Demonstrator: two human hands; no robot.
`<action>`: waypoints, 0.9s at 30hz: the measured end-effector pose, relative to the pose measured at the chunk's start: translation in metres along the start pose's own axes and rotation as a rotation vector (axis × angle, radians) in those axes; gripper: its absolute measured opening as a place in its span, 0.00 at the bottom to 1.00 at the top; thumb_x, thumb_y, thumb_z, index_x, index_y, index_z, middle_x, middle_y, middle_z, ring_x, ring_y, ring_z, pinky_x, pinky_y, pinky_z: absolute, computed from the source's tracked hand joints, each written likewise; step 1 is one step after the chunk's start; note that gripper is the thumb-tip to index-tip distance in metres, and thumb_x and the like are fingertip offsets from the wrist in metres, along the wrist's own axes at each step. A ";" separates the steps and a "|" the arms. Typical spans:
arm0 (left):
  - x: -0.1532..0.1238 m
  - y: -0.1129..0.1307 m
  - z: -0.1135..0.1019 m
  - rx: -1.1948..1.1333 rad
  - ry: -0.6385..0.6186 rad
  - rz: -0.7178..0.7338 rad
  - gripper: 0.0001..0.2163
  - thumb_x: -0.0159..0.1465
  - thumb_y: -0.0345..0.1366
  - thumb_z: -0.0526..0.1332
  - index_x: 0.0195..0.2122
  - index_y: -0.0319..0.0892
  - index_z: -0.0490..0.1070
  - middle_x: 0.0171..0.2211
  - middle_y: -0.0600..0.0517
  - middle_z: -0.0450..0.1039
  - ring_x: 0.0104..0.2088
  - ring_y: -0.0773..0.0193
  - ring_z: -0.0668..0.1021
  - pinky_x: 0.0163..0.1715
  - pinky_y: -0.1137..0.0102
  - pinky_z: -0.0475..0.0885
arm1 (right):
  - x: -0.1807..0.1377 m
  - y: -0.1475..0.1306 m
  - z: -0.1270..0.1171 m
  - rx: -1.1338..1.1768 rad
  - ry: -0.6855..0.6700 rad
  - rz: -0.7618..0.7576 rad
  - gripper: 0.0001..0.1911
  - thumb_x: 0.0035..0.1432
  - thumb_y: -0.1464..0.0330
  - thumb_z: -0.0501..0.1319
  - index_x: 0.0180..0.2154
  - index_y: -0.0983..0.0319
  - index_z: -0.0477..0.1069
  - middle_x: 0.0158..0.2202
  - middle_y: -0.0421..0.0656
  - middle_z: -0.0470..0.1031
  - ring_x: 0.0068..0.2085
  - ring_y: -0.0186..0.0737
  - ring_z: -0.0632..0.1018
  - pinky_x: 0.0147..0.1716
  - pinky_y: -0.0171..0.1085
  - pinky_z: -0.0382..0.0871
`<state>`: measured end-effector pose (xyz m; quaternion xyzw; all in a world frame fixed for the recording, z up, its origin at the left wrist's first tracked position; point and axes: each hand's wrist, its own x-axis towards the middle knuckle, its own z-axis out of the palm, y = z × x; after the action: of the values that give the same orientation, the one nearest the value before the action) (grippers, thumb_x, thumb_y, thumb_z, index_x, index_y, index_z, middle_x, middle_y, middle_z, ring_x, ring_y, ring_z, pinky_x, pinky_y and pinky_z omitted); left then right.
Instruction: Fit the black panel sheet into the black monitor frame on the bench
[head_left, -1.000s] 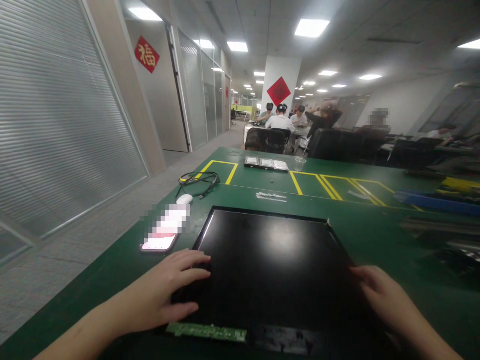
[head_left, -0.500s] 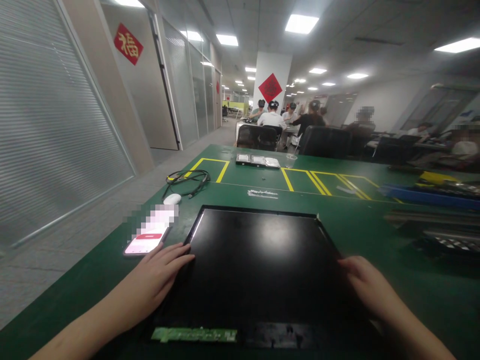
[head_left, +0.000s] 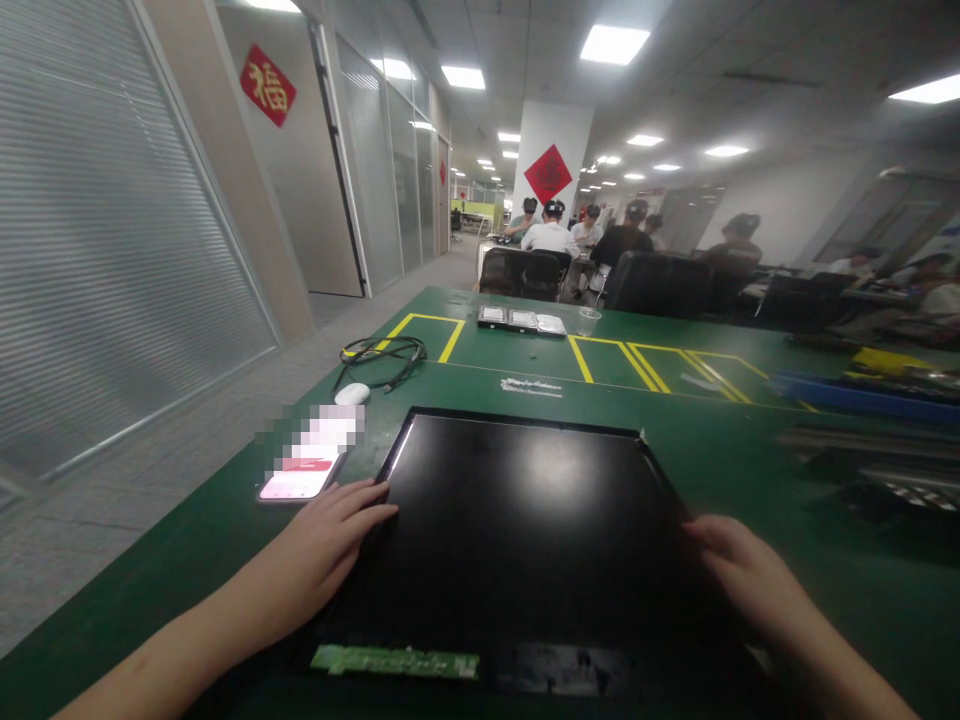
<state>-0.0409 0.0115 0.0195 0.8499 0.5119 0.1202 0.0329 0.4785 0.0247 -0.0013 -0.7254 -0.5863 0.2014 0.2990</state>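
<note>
A black LCD panel (head_left: 525,530) lies screen up on the table in front of me. Along its near edge runs a narrow green circuit board (head_left: 395,662), with a dark glossy strip (head_left: 577,670) to the right of it. My left hand (head_left: 330,545) grips the panel's left edge, thumb over the border and fingers close together along the side. On the opposite edge, my right hand (head_left: 742,565) is closed with its thumb at the border; its other fingers are mostly hidden.
Left of the panel lie a lit phone (head_left: 307,470), a white mouse (head_left: 352,395) and a coiled black cable (head_left: 386,360). Hard drives (head_left: 521,320) and a clear cup (head_left: 589,321) stand farther back. A blue tray (head_left: 862,395) sits at right on the green table (head_left: 480,390). Several people sit beyond.
The whole view has shifted slightly to the side. Both hands keep the same places on the panel's edges, and the panel has not visibly moved on the table.
</note>
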 end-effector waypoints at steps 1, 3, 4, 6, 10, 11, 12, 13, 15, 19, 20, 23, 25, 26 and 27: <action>0.000 0.001 -0.001 0.003 -0.006 0.007 0.24 0.64 0.26 0.49 0.57 0.52 0.69 0.61 0.48 0.68 0.62 0.52 0.67 0.58 0.49 0.64 | 0.000 0.000 0.000 -0.002 0.011 -0.005 0.14 0.38 0.66 0.56 0.29 0.57 0.77 0.37 0.47 0.79 0.40 0.48 0.79 0.45 0.46 0.72; 0.000 0.002 -0.005 0.004 0.000 0.008 0.24 0.65 0.25 0.48 0.57 0.52 0.69 0.61 0.48 0.69 0.61 0.52 0.67 0.57 0.48 0.64 | 0.000 0.002 0.001 -0.002 0.032 -0.007 0.14 0.38 0.66 0.56 0.29 0.56 0.77 0.38 0.47 0.79 0.40 0.49 0.79 0.45 0.46 0.71; 0.000 0.003 -0.007 -0.002 -0.006 0.011 0.23 0.65 0.26 0.48 0.57 0.52 0.70 0.61 0.48 0.69 0.61 0.52 0.67 0.57 0.48 0.64 | 0.001 0.004 0.001 0.005 0.034 0.001 0.14 0.38 0.65 0.56 0.29 0.56 0.77 0.38 0.47 0.79 0.40 0.49 0.79 0.45 0.46 0.71; -0.001 0.004 -0.013 -0.025 -0.026 0.011 0.20 0.67 0.31 0.50 0.57 0.53 0.70 0.61 0.48 0.68 0.62 0.50 0.67 0.58 0.47 0.63 | 0.001 0.007 0.001 0.027 0.015 0.035 0.15 0.38 0.65 0.56 0.30 0.56 0.77 0.37 0.46 0.80 0.40 0.49 0.79 0.43 0.46 0.72; -0.002 0.009 -0.029 -0.086 -0.134 0.032 0.21 0.63 0.45 0.59 0.59 0.57 0.67 0.65 0.48 0.63 0.63 0.45 0.64 0.58 0.44 0.61 | 0.002 0.008 0.000 0.048 -0.010 0.089 0.17 0.38 0.64 0.57 0.32 0.57 0.78 0.38 0.46 0.81 0.41 0.50 0.80 0.42 0.45 0.72; -0.002 0.011 -0.032 -0.093 -0.165 0.042 0.23 0.62 0.46 0.60 0.59 0.58 0.67 0.65 0.48 0.62 0.64 0.44 0.63 0.59 0.43 0.60 | 0.002 0.007 0.000 0.039 -0.005 0.090 0.17 0.38 0.64 0.56 0.32 0.57 0.78 0.39 0.46 0.81 0.40 0.50 0.80 0.42 0.45 0.72; -0.002 0.013 -0.035 -0.099 -0.199 0.058 0.24 0.61 0.46 0.61 0.60 0.58 0.66 0.66 0.48 0.62 0.64 0.44 0.63 0.59 0.43 0.58 | 0.001 0.006 0.000 0.029 0.002 0.087 0.17 0.38 0.64 0.56 0.32 0.57 0.78 0.39 0.46 0.81 0.40 0.49 0.80 0.42 0.45 0.71; -0.002 0.015 -0.037 -0.106 -0.228 0.072 0.25 0.60 0.47 0.62 0.60 0.58 0.66 0.66 0.49 0.61 0.64 0.45 0.63 0.59 0.42 0.57 | 0.001 0.005 0.000 0.019 0.008 0.083 0.17 0.38 0.64 0.56 0.32 0.57 0.78 0.39 0.46 0.81 0.40 0.49 0.80 0.42 0.44 0.71; -0.002 0.016 -0.039 -0.132 -0.261 0.093 0.26 0.58 0.47 0.64 0.59 0.58 0.67 0.65 0.49 0.62 0.64 0.45 0.63 0.60 0.42 0.56 | 0.000 0.003 0.000 0.009 0.008 0.076 0.18 0.38 0.64 0.56 0.32 0.57 0.78 0.39 0.46 0.81 0.40 0.49 0.80 0.42 0.44 0.71; -0.001 0.016 -0.040 -0.202 -0.253 0.095 0.26 0.56 0.45 0.66 0.57 0.59 0.69 0.64 0.49 0.65 0.63 0.44 0.65 0.60 0.43 0.57 | -0.002 0.000 -0.001 -0.032 0.019 0.051 0.17 0.39 0.63 0.55 0.32 0.57 0.78 0.39 0.46 0.80 0.40 0.48 0.79 0.43 0.44 0.71; 0.000 0.016 -0.040 -0.209 -0.259 0.101 0.25 0.56 0.44 0.66 0.57 0.59 0.69 0.64 0.49 0.65 0.63 0.45 0.66 0.60 0.43 0.57 | -0.002 -0.001 -0.001 -0.046 0.027 0.042 0.17 0.39 0.63 0.55 0.31 0.57 0.78 0.40 0.46 0.80 0.41 0.48 0.79 0.44 0.44 0.70; 0.001 0.018 -0.041 -0.194 -0.292 0.133 0.24 0.58 0.41 0.65 0.57 0.59 0.68 0.64 0.49 0.65 0.63 0.47 0.65 0.60 0.44 0.57 | -0.002 -0.003 -0.001 -0.061 0.039 0.017 0.17 0.39 0.63 0.55 0.30 0.57 0.79 0.39 0.46 0.80 0.41 0.48 0.79 0.46 0.45 0.70; 0.001 0.020 -0.041 -0.178 -0.301 0.154 0.23 0.59 0.40 0.64 0.57 0.59 0.69 0.64 0.49 0.65 0.63 0.48 0.66 0.60 0.44 0.58 | -0.002 -0.004 -0.001 -0.058 0.049 0.005 0.17 0.38 0.63 0.55 0.29 0.57 0.79 0.39 0.47 0.79 0.41 0.48 0.79 0.45 0.45 0.70; 0.001 0.021 -0.042 -0.173 -0.296 0.165 0.23 0.59 0.39 0.64 0.56 0.58 0.69 0.63 0.49 0.66 0.62 0.48 0.66 0.60 0.45 0.58 | -0.002 -0.004 -0.001 -0.057 0.053 0.001 0.17 0.38 0.63 0.55 0.29 0.57 0.79 0.39 0.47 0.79 0.41 0.48 0.79 0.45 0.45 0.70; 0.001 0.023 -0.042 -0.169 -0.289 0.177 0.22 0.59 0.38 0.64 0.56 0.58 0.70 0.63 0.50 0.66 0.62 0.48 0.67 0.59 0.45 0.59 | -0.002 -0.004 0.000 -0.060 0.059 -0.002 0.17 0.38 0.63 0.54 0.29 0.57 0.79 0.39 0.47 0.79 0.40 0.48 0.79 0.45 0.44 0.70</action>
<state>-0.0308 -0.0009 0.0644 0.8943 0.4133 0.0417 0.1665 0.4750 0.0230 0.0017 -0.7389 -0.5839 0.1621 0.2945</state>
